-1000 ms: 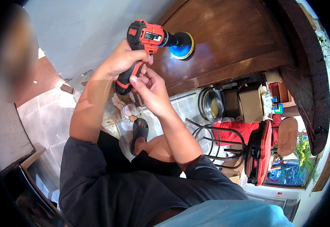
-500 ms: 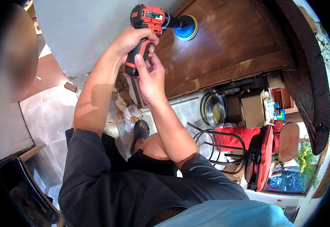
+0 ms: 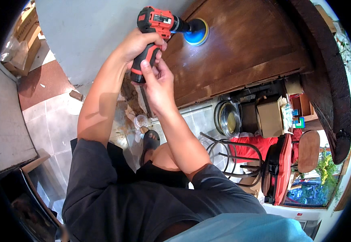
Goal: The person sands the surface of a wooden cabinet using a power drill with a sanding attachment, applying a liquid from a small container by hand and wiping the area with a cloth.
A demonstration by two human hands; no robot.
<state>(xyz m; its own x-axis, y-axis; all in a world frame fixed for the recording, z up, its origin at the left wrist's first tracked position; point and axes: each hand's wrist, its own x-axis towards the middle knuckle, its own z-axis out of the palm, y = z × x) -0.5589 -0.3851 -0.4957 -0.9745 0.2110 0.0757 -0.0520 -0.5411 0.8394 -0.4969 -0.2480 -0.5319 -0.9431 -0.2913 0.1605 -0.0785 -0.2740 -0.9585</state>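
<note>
A red and black cordless drill (image 3: pixel 159 20) is held between my two hands, its handle slanting down toward me. My left hand (image 3: pixel 137 48) is wrapped round the upper grip near the trigger. Lower down, my right hand (image 3: pixel 159 82) closes on the handle by the black battery base, thumb along its side. In the chuck sits a round blue backing pad (image 3: pixel 195 33) with a yellowish rim, its face against the brown wooden panel (image 3: pixel 240 40). A bluish-white light from the drill falls on the wood. The face of the pad is hidden.
A grey wall (image 3: pixel 83 36) stands to the left of the panel. Below the panel are coiled hoops (image 3: pixel 228 119), a cardboard box (image 3: pixel 270 117), a metal-framed stool (image 3: pixel 240 157) and a red-and-black case (image 3: pixel 280 169). A dark thick wooden edge (image 3: pixel 332 80) curves down the right side.
The drill and pad have shifted slightly left and down in the picture, both hands still round the handle. A blurred shape at the upper left has gone, uncovering cardboard boxes.
</note>
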